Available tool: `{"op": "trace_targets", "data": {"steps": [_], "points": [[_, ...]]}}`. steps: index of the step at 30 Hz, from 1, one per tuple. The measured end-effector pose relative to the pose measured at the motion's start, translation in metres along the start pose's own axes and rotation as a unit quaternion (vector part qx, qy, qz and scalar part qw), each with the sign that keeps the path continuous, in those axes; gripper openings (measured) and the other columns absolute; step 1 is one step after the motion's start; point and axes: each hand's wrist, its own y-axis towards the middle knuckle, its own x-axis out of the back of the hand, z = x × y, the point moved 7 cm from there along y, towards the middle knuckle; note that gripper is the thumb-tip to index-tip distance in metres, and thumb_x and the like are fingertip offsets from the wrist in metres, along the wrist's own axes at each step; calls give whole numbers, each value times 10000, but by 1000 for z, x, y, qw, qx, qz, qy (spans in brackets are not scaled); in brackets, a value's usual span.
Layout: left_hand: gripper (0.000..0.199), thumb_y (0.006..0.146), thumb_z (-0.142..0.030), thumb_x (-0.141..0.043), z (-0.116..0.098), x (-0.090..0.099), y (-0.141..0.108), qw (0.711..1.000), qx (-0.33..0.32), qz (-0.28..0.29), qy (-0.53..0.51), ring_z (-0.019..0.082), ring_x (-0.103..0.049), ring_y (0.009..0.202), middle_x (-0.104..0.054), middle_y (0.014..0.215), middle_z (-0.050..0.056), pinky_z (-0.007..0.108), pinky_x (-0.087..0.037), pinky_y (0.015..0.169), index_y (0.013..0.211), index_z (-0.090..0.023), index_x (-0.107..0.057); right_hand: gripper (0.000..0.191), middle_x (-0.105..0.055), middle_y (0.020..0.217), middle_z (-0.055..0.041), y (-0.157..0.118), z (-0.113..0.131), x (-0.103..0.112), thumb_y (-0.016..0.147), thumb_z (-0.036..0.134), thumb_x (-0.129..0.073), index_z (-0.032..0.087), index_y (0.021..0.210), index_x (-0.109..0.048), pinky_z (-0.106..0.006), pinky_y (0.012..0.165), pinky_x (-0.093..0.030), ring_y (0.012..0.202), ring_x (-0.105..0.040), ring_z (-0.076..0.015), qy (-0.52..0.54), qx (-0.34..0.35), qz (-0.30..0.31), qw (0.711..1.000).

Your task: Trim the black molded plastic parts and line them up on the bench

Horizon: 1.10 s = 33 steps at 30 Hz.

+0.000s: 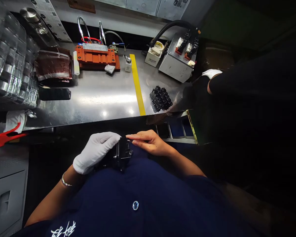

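Observation:
My left hand [96, 151], in a white glove, is closed around a black moulded part [123, 152] with thin bright metal pins or edges. It holds the part in front of my chest, below the bench edge. My right hand [150, 142], bare, has thumb and index finger brought together at the part's upper right corner. A thin glint shows by those fingertips, but what they pinch is too small to name. On the bench beyond lies a cluster of similar black parts [161, 98].
The steel bench [93, 110] carries an orange fixture [96, 56], a small white bottle [128, 64], a phone [54, 94], yellow tape [137, 85] and a grey machine [176, 61]. Stacked clear trays [10, 59] stand left, above red-handled pliers [7, 136]. A co-worker's gloved hand [212, 73] is at right.

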Motion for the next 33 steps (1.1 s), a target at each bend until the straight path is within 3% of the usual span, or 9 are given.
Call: {"op": "trace_targets", "data": {"steps": [8, 14, 18, 21, 26, 33], "points": [[550, 661, -701, -755, -2, -1, 2, 1000, -10, 5, 21, 202, -630, 629, -729, 705, 102, 287, -525, 577, 703, -153, -784, 352, -770, 1073, -92, 3, -7, -1, 948, 422, -597, 168, 1137, -753, -272, 828, -561, 929, -704, -151, 51, -64, -13, 997], [491, 698, -652, -754, -1, 4, 1, 998, -42, -35, 29, 214, -660, 671, -752, 740, 98, 291, -537, 612, 717, -163, -786, 462, -664, 689, 7, 3, -18, 4, 979, 569, -478, 151, 1062, -657, -207, 547, -471, 536, -527, -72, 99, -119, -110, 982], [406, 727, -587, -750, -2, 8, -2, 992, -64, -93, 59, 232, -682, 726, -763, 763, 80, 316, -554, 679, 708, -182, -779, 432, -657, 749, -29, 7, -9, 5, 1002, 537, -441, 175, 835, -608, -244, 639, -498, 628, -553, -101, -30, -64, -122, 990], [388, 727, -572, -747, -3, 9, -6, 989, -68, -118, 65, 234, -688, 737, -766, 771, 74, 322, -562, 703, 721, -185, -774, 398, -651, 774, -38, 10, 0, 5, 1006, 471, -456, 172, 805, -625, -261, 713, -507, 711, -581, -123, -104, -32, -115, 987], [401, 733, -590, -738, -2, 8, -9, 986, -77, -125, 75, 240, -696, 747, -770, 779, 72, 331, -567, 721, 736, -190, -774, 344, -685, 781, -39, 11, 7, 2, 995, 402, -488, 152, 844, -671, -242, 687, -513, 693, -597, -118, -72, -34, -74, 994], [328, 747, -526, -750, -1, 8, -6, 988, -83, -114, 63, 229, -704, 734, -775, 781, 67, 314, -569, 717, 734, -200, -782, 319, -708, 766, -49, 12, 13, 3, 988, 343, -505, 147, 813, -687, -232, 679, -519, 679, -626, -117, -71, -3, -62, 996]]}}
